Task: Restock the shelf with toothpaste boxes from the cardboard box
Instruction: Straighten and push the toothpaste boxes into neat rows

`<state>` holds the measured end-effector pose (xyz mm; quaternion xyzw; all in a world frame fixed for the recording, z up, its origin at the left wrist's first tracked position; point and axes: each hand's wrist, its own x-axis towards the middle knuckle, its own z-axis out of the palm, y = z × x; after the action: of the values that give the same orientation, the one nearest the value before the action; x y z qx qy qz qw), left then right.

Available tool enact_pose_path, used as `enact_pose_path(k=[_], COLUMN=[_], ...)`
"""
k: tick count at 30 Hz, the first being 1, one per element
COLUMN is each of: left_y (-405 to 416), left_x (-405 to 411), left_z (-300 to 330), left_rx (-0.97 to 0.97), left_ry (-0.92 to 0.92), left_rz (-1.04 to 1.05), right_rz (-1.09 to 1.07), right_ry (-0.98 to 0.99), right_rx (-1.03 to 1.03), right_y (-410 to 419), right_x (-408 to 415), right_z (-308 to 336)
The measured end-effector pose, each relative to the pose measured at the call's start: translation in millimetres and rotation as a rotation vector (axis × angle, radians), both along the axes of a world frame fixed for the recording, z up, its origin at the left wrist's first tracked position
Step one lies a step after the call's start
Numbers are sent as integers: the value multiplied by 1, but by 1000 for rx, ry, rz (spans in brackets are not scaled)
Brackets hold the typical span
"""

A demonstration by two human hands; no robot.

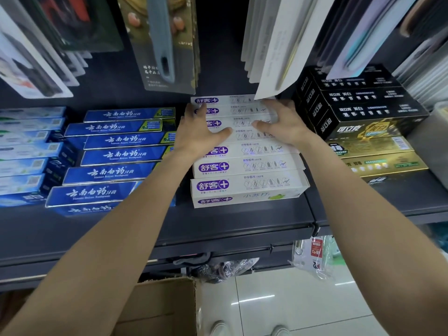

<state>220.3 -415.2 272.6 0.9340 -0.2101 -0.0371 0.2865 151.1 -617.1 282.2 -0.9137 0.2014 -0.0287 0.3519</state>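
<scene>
A row of several white toothpaste boxes with purple logos lies on the dark shelf, stacked front to back. My left hand rests flat on the left side of the rear boxes, its fingers spread and its thumb out to the right. At the right side of the same boxes lies my right hand, fingers straight and pointing back, thumb toward the left hand. Neither hand grips a box. The open cardboard box stands on the floor below the shelf; its inside is hidden.
Blue toothpaste boxes fill the shelf to the left, black and gold boxes to the right. Carded goods hang just above the white row, and one white card touches down near my right hand. White floor tiles lie below.
</scene>
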Motion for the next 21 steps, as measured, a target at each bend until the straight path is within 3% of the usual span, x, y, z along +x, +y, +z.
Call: enact_pose_path(k=[4,12,15,18,21], left_y=[0,-2,0,16,40], left_x=[0,4,-7,-40,-82], left_z=[1,3,13,17,12], left_rx=[-22,138,194,37,-163], left_ry=[-2,47,-89,-171,-126], left_rz=[4,-21,-25,-51,-86], right_rz=[25,-5,-86,-261,-241], right_ry=[1,-28,-114,-247,-255], right_rx=[42,147,71,-29,53], right_y=[1,9,14,31,51], right_x=[0,-5,-30,-78,-109], right_z=[-4,6,19,15,1])
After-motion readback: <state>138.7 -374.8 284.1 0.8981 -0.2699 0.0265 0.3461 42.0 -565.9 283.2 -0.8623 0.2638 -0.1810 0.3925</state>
